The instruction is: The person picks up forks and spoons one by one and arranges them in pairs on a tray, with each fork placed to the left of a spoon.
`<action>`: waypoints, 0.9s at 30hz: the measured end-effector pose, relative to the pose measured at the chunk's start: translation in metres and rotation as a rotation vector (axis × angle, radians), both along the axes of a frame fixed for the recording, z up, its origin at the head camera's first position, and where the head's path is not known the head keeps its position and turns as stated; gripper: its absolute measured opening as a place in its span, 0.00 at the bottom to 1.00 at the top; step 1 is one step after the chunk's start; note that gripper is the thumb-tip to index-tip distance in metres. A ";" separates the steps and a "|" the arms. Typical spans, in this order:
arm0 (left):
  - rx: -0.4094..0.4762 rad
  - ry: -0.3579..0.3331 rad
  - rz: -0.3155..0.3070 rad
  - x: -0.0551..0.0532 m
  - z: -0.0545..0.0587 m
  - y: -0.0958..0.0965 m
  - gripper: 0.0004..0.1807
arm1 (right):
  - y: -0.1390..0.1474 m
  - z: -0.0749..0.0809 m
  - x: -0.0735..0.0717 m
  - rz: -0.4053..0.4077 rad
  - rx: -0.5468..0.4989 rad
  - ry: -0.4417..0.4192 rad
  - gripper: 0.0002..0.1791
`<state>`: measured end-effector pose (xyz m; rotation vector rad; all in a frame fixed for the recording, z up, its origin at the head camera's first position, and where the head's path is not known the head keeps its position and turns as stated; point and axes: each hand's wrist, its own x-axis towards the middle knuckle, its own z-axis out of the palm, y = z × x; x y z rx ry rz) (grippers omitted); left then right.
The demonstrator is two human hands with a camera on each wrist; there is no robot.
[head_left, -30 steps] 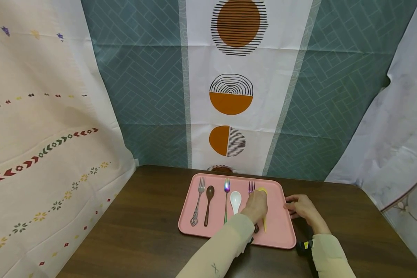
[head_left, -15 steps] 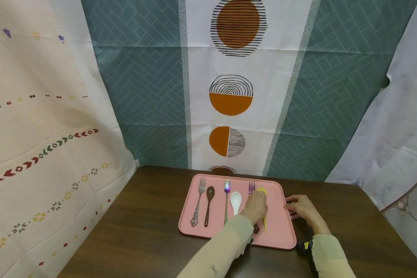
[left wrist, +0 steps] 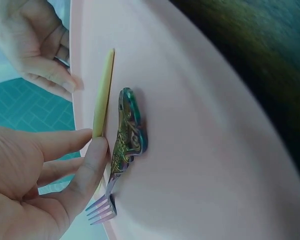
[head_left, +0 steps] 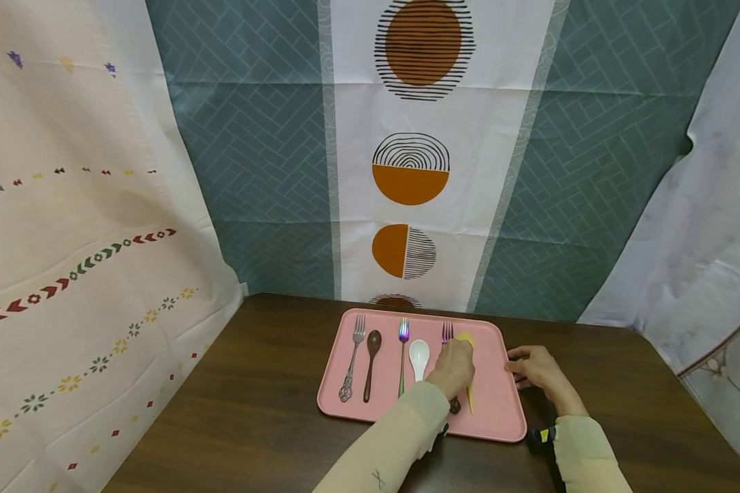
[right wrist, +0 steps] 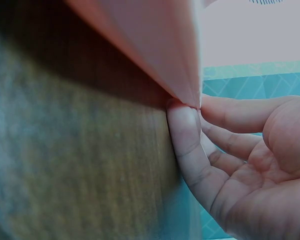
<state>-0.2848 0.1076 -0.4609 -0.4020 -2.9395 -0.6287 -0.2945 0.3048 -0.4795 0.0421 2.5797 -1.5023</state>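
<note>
My left hand (head_left: pixel 453 366) is over the right part of the pink tray (head_left: pixel 496 411). In the left wrist view its thumb and forefinger pinch the slim handle of a yellow spoon (left wrist: pixel 103 100); the spoon's head (head_left: pixel 466 337) shows beyond the knuckles in the head view. Close beside it lies a purple, iridescent fork with an ornate handle (left wrist: pixel 127 127), partly covered by the hand in the head view. At the tray's right rim is my right hand (head_left: pixel 539 370). Its thumb and fingers hold the tray's edge, as the right wrist view shows.
Left of my hand on the tray lie a white spoon (head_left: pixel 418 357), a rainbow fork (head_left: pixel 403 349), a brown spoon (head_left: pixel 373 352) and an ornate silver fork (head_left: pixel 353 352). The tray rests on a dark wooden table (head_left: pixel 253 411). Patterned cloth (head_left: pixel 271 171) hangs behind.
</note>
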 end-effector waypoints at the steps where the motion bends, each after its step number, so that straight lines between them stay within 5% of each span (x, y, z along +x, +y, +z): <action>1: 0.004 -0.001 0.001 0.000 0.000 0.000 0.13 | 0.000 0.000 0.000 0.004 0.003 0.002 0.23; 14: 0.060 -0.086 -0.036 -0.004 0.001 -0.008 0.14 | -0.001 0.000 -0.001 0.004 -0.003 -0.002 0.23; 21: 0.084 -0.057 -0.072 -0.005 0.002 -0.013 0.18 | -0.002 0.001 -0.002 0.011 0.000 -0.005 0.22; 27: 0.111 -0.114 -0.050 -0.007 0.006 -0.018 0.02 | 0.003 0.004 0.000 0.040 0.001 -0.004 0.24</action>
